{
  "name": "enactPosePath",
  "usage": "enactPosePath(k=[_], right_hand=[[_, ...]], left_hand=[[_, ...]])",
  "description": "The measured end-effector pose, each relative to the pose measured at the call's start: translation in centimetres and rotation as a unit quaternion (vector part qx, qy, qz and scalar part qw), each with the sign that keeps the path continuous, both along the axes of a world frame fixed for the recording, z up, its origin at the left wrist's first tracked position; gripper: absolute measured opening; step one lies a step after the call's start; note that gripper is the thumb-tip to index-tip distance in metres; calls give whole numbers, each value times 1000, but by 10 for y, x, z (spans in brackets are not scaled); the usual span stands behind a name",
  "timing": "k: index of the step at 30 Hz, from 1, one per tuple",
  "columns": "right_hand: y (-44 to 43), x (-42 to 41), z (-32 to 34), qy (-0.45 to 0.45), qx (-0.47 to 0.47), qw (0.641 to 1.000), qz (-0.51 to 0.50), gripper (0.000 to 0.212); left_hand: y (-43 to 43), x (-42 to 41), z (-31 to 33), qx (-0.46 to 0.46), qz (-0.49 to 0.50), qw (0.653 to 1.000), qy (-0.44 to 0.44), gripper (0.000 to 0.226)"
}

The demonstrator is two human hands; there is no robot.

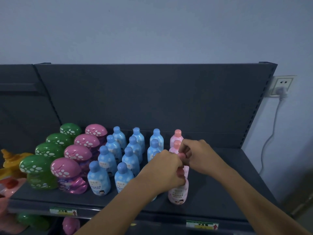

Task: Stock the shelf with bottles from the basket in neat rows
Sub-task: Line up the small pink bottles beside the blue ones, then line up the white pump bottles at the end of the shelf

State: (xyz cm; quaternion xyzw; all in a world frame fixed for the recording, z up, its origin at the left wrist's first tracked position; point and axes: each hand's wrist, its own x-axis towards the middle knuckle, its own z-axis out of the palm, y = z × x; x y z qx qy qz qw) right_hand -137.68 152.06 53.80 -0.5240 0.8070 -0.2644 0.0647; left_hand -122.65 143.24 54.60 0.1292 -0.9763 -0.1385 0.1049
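In the head view, the left hand (162, 172) is curling its fingers round the neck and cap of the front pale pink plastic bottle (178, 192). That bottle is standing upright on the dark grey metal shelf (220, 184), directly beneath the hand's knuckles. Just beyond this hand, the right hand (194, 153) is pinching the round pink cap of the second pale pink plastic bottle (186, 170), whose body is showing just below its fingertips. Two more pink-capped bottles (177, 135) are standing past the right hand, toward the back panel, so a pink file seems to be forming. To the left of the left hand, sky-blue plastic bottles with blue caps (108, 160) are standing in straight files, and the left hand is partly hiding the nearest file. The basket is not showing.

The step looks like squaring up the two nearer pink bottles. These bottles are tall and narrow, so steering them by the cap is likely tipping them. Sliding each base along the shelf with light pressure is probably safer than lifting. The aim is matching the spacing of the blue files and turning the labels forward. The left wrist is passing close over the nearest blue bottles, so drawing it straight back should avoid knocking them. Letting go with one hand at a time helps too.
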Motion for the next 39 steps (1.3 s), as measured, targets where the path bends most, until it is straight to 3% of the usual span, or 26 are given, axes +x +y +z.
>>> enactPosePath(k=[6, 10, 13, 21, 26, 32, 35, 39], right_hand=[[6, 6, 13, 19, 1, 999, -48, 17], [14, 19, 28, 52, -14, 995, -80, 14], [18, 39, 39, 71, -16, 993, -91, 11], [-5, 137, 51, 80, -3, 991, -112, 11], [-34, 219, 46, 65, 1, 989, -130, 14], [-64, 317, 13, 31, -45, 991, -126, 22], [-71, 364, -17, 1, -16, 992, -123, 25], [-71, 410, -88, -3, -14, 994, -105, 31]], left_hand=[[2, 8, 5, 0, 4, 1000, -8, 24], [-14, 28, 12, 14, 16, 998, 65, 32], [-34, 53, 18, 23, 39, 995, 89, 25], [-92, 156, 38, 23, 44, 991, 121, 34], [-126, 229, 39, 41, 27, 993, 103, 27], [-166, 319, 13, 31, 4, 997, 72, 33], [-176, 362, -16, 57, 6, 997, 53, 43], [-177, 410, -85, 116, 34, 993, -10, 33]])
